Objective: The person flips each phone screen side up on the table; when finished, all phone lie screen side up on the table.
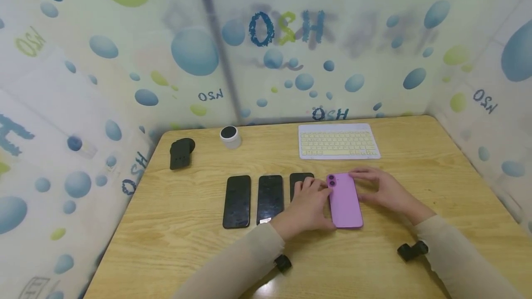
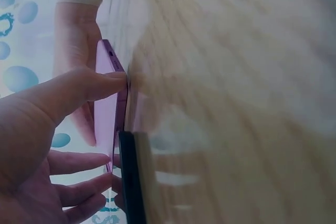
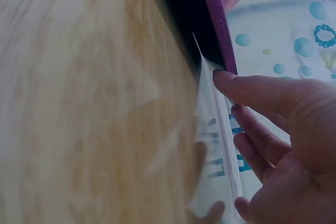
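Note:
A purple phone (image 1: pixel 346 204) lies back side up between both hands, its two camera lenses at the upper left corner. My left hand (image 1: pixel 306 206) holds its left side, thumb by the lower corner and fingertips at the upper part. On the other side, my right hand (image 1: pixel 384 191) grips the upper right corner and edge between thumb and fingers. The right wrist view shows the phone's dark underside (image 3: pixel 189 14), its edge appearing raised off the table. A black phone (image 1: pixel 300 178) is partly hidden behind the left hand. Two more black phones, one in the middle (image 1: pixel 271 195) and one leftmost (image 1: pixel 237 202), lie alongside.
Behind the phones is a white keyboard (image 1: pixel 338 142) on the wooden table (image 1: pixel 166 253). A small white cylinder with a dark top (image 1: pixel 230 137) and a black device (image 1: pixel 180 153) stand at the back left. Patterned curtains (image 1: pixel 274 82) enclose the table.

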The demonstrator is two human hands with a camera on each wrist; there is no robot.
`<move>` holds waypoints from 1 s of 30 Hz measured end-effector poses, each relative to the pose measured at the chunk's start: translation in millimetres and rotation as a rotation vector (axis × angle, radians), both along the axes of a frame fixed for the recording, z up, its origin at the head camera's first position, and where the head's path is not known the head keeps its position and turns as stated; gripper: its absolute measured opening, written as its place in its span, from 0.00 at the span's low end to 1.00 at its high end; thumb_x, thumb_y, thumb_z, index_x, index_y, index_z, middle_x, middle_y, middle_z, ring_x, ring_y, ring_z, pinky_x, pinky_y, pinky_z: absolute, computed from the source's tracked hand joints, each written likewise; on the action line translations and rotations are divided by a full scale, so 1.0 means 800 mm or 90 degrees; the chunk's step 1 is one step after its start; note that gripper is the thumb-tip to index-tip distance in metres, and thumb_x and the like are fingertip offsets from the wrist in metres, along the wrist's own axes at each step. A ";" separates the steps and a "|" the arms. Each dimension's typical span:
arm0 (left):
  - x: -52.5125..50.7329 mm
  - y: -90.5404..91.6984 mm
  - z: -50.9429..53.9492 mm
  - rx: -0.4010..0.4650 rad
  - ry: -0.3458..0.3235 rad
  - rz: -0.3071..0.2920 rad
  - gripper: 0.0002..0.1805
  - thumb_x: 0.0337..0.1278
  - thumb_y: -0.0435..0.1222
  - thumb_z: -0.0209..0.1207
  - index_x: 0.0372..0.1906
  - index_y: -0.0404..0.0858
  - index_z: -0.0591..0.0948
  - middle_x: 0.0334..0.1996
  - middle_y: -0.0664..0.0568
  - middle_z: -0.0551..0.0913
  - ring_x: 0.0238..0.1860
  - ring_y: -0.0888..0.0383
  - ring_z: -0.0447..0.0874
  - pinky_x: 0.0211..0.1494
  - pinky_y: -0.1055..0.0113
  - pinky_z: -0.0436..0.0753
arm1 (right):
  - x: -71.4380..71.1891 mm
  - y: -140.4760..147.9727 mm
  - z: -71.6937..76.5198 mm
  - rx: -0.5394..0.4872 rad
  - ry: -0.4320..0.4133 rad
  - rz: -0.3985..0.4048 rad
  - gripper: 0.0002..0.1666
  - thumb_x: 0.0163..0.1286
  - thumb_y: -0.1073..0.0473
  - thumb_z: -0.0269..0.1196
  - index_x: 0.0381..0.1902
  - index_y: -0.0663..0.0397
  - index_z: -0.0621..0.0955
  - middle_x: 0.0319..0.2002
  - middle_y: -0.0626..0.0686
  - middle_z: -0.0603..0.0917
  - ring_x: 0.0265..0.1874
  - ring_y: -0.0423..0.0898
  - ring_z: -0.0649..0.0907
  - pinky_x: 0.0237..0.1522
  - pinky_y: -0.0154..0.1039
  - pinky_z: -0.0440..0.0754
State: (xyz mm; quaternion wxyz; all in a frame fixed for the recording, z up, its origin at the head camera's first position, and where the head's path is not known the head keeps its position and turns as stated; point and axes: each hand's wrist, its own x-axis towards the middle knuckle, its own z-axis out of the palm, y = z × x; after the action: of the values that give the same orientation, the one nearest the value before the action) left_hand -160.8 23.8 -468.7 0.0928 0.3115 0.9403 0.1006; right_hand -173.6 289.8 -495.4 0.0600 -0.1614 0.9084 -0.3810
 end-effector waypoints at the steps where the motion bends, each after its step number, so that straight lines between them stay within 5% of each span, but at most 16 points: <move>1: 0.001 0.000 0.000 0.002 0.001 0.002 0.49 0.37 0.64 0.77 0.69 0.50 0.79 0.69 0.59 0.74 0.66 0.57 0.63 0.68 0.56 0.62 | 0.001 0.000 0.001 -0.005 -0.001 -0.002 0.36 0.63 0.56 0.75 0.69 0.49 0.79 0.72 0.62 0.74 0.72 0.68 0.69 0.70 0.71 0.62; 14: 0.007 -0.002 -0.002 0.046 0.000 -0.002 0.51 0.36 0.64 0.78 0.71 0.52 0.77 0.69 0.60 0.76 0.65 0.58 0.66 0.64 0.57 0.64 | 0.010 -0.003 0.017 -0.038 0.029 0.001 0.38 0.61 0.57 0.76 0.70 0.45 0.78 0.73 0.60 0.73 0.73 0.65 0.68 0.70 0.73 0.60; 30: 0.003 -0.013 0.007 0.152 -0.054 -0.004 0.57 0.37 0.61 0.80 0.77 0.57 0.67 0.72 0.61 0.75 0.62 0.59 0.66 0.58 0.62 0.63 | 0.014 -0.028 0.024 -0.071 0.092 -0.012 0.38 0.61 0.55 0.77 0.69 0.44 0.79 0.71 0.59 0.75 0.71 0.63 0.71 0.68 0.72 0.66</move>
State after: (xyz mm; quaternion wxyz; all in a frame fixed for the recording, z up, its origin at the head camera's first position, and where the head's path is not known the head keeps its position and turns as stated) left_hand -158.1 13.8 -463.5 0.0953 0.3187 0.9159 0.2246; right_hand -162.4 267.1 -476.4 -0.0181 -0.1829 0.8893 -0.4188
